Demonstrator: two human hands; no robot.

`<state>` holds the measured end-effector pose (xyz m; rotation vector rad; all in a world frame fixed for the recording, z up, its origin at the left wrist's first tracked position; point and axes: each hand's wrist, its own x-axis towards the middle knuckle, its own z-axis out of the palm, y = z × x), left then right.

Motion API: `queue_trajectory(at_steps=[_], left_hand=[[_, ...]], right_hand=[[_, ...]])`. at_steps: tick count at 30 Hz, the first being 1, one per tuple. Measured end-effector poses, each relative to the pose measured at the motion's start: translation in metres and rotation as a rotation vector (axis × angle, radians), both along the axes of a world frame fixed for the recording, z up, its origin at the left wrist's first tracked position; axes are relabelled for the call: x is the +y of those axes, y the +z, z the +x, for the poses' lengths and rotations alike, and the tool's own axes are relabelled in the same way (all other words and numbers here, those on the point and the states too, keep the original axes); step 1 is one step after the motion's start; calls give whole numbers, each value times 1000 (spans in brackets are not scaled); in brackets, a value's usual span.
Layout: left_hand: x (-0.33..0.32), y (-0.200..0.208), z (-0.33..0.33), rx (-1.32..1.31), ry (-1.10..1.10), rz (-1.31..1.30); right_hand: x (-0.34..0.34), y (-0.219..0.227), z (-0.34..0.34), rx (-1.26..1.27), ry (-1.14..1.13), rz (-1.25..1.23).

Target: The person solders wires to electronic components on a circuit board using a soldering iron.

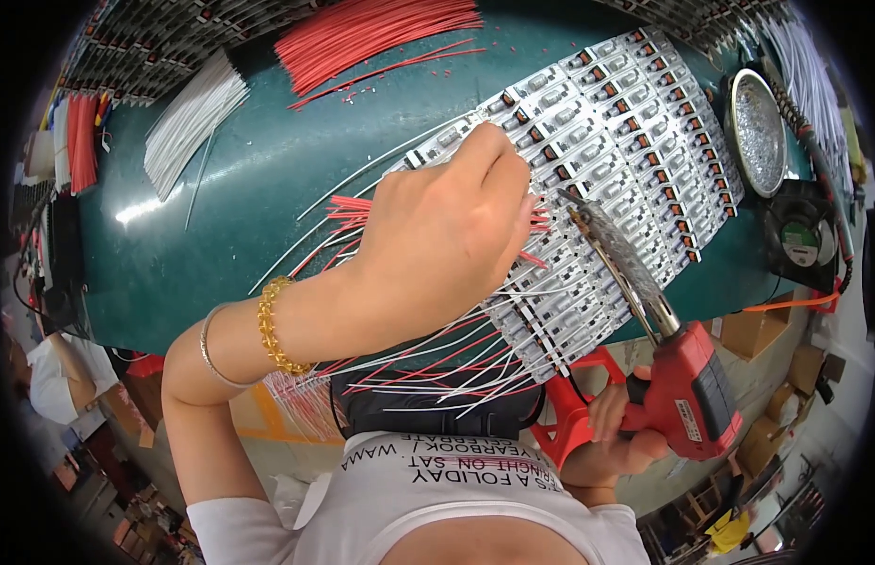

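Note:
My left hand (447,226) is closed around a bunch of short red wires (351,213), whose ends stick out on both sides of the fist. Its thumb and forefinger pinch together over the left edge of a panel of small metal-cased circuit boards (598,141); what lies between those fingertips is hidden. My right hand (621,428) grips the handle of a red and black soldering gun (692,391). The gun's metal tip points up and left, over the boards and just right of my left hand. White and red wires (447,363) trail from the near boards over the table edge.
Bundles of red wire (372,38) and white wire (193,122) lie on the green table (259,179). A metal bowl (760,132) and a small black fan (800,240) stand at the right. More boards are stacked far left. Cardboard boxes (753,330) stand beyond the table's right.

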<state>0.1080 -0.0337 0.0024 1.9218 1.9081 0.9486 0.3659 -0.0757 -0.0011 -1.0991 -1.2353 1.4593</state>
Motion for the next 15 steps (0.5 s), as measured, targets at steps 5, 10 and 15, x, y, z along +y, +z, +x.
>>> queue_trajectory(at_steps=[5, 10, 15], left_hand=[[-3, -1, -2, 26, 9, 18], [-2, -2, 0, 61, 10, 31], [-4, -2, 0, 84, 19, 43]], right_hand=[[2, 4, -4, -38, 81, -23], [0, 2, -2, -34, 68, -17], [1, 3, 1, -34, 13, 36]])
